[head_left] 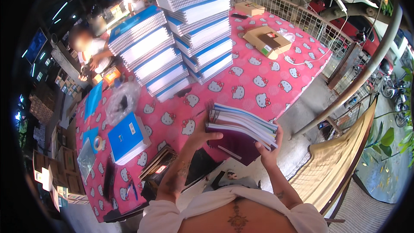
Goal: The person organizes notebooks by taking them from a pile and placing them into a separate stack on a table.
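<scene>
Just below and right of the frame's centre, by the pink bench, the left hand reaches up and rightward, its grip closed on the left end of a stack of booklets, thumb pointing right. The stack's long axis slopes down toward the right. The right hand, forearm leaning up and leftward, clasps the opposite end.

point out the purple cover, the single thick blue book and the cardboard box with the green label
Purple cover (235, 142): head view, middle of its face.
Blue book (125, 138): head view, on its upper cover.
Cardboard box (263, 42): head view, on its brown top.
</scene>
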Tool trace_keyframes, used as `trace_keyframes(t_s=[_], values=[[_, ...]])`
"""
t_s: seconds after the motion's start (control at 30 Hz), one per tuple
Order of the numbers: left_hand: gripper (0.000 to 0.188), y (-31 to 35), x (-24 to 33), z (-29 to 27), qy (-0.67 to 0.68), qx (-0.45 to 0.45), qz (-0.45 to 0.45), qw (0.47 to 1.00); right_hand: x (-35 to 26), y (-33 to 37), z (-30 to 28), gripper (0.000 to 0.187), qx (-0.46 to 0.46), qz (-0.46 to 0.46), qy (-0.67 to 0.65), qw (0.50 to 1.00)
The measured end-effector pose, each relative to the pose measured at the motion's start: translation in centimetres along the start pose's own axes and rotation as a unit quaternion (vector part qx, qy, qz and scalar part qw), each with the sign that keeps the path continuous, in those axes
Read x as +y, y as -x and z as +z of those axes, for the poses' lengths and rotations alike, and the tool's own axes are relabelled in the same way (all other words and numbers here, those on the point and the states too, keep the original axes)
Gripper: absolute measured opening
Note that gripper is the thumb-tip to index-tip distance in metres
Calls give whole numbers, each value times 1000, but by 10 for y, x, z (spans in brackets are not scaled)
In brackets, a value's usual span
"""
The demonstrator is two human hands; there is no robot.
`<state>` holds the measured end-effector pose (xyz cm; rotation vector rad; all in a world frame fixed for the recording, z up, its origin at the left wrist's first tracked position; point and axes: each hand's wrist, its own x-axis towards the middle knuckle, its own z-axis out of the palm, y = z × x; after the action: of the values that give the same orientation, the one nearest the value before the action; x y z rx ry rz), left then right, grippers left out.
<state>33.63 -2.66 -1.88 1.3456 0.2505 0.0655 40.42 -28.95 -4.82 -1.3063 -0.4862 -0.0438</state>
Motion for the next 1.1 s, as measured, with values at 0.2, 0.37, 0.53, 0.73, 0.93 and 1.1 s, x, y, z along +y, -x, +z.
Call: trace_keyframes(t_s=[0.2, 0.37, 0.53, 0.73, 0.93, 1.1], values=[[112, 4, 2, -22, 64, -82, 118, 988, -4, -9, -6, 102, -26, -107, 66, 992], [113, -2, 2, -4, 67, -53, 143, 986, -11, -3, 11, 108, -50, -23, 35, 998], [102, -3, -12, -40, 16, -39, 108, 993, -1, -18, 15, 98, -52, -55, 8, 997], [71, -3, 3, -10, -35, 63, -2, 997, 13, -17, 16, 101, 0, -1, -16, 1000], [60, -3, -18, -19, -8, 36, 60, 998, 32, -19, 0, 109, -66, -25, 8, 997], [60, 0, 2, -11, -75, 43, 82, 993, 31, -19, -2, 109, -44, -34, 88, 995]])
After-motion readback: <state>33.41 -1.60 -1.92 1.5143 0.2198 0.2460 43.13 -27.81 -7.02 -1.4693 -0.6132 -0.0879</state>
